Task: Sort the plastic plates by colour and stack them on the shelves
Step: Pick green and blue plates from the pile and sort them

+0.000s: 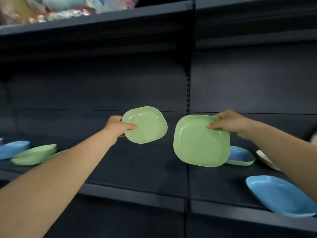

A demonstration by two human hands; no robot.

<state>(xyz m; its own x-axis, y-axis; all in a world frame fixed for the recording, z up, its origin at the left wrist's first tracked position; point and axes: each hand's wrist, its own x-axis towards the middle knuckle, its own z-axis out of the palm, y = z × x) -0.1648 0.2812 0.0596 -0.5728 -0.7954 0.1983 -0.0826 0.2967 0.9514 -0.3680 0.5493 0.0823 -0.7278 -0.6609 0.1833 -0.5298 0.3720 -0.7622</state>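
**Two green plates held up before the dark shelves**

A dark grey shelving unit (154, 86) fills the view, its slotted centre upright (188, 93) dividing two bays. The middle shelf (140, 162) carries scattered plates; the shelf above holds blurred plastic-wrapped goods (56, 7), left of the upright.

Both forearms reach in from the bottom corners. Right of the upright, the right hand (229, 123) holds the larger green plate (200, 143) in the air by its top right corner, thumb on the inner face, fingers behind; the plate tilts towards the camera. Just left of the upright, the left hand (116, 126) pinches the smaller green plate (145, 125) at its left edge, thumb across the rim. The two plates are near each other but apart.

On the shelf far right of the upright lies a big blue plate (281, 196). Behind the larger green plate sits a blue plate nested in a green one (240, 156), beside a cream plate (267, 160). Far left of the upright lie green plates (34, 154) and a blue plate (13, 148).
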